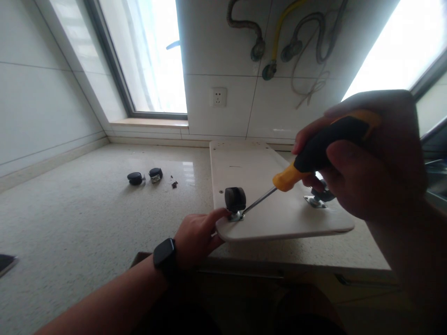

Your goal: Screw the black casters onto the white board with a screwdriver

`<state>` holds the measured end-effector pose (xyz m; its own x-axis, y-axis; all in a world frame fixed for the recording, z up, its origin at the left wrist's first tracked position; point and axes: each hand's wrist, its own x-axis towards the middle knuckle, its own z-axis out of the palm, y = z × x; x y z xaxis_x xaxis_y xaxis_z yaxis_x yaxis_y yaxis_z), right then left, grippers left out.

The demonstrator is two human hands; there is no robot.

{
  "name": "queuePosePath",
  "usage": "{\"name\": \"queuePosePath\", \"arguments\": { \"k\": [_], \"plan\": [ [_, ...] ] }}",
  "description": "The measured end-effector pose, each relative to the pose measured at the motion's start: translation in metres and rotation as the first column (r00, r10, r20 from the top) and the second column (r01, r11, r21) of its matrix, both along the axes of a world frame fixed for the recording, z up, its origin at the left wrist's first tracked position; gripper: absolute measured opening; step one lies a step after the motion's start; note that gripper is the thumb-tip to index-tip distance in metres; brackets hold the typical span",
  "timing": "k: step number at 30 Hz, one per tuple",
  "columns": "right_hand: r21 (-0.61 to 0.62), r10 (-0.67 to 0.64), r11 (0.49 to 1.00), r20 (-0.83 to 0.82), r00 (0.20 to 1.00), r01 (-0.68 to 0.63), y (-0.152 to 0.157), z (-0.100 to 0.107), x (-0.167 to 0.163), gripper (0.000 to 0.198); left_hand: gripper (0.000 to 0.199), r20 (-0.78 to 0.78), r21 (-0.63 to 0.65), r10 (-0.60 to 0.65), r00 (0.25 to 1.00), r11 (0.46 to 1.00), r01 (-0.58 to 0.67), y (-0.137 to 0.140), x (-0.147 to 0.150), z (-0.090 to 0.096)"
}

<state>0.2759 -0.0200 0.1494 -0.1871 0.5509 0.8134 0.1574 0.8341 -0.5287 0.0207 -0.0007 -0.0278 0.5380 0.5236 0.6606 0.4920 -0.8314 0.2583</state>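
A white board (258, 172) with rounded corners lies on the speckled countertop, its near edge toward me. At its near left corner stands a black caster wheel (235, 199) on a small metal plate. My left hand (199, 235), with a black watch on the wrist, grips that corner, thumb against the caster plate and fingers under the board. My right hand (370, 158) is wrapped around a yellow and black screwdriver (316, 144). The screwdriver's tip meets the right side of the caster plate. Partly behind my right hand, a second caster (319, 195) sits on the board's right side.
Two loose casters (135, 178) lie on the countertop (87, 209) left of the board, beside a small pile of screws (174, 184). On the tiled wall are a power socket (219, 97), hoses and a yellow pipe (279, 32). A dark object (6, 263) lies at the left edge.
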Motion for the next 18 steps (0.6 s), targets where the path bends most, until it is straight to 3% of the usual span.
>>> {"name": "queuePosePath", "arguments": {
  "k": [18],
  "plan": [
    [0.022, -0.143, 0.989, -0.167, 0.976, 0.149, -0.001, -0.024, 0.022, 0.031, 0.04, -0.029, -0.133, 0.031, 0.999, 0.99, -0.035, -0.003, -0.01, 0.015]
  ]
}}
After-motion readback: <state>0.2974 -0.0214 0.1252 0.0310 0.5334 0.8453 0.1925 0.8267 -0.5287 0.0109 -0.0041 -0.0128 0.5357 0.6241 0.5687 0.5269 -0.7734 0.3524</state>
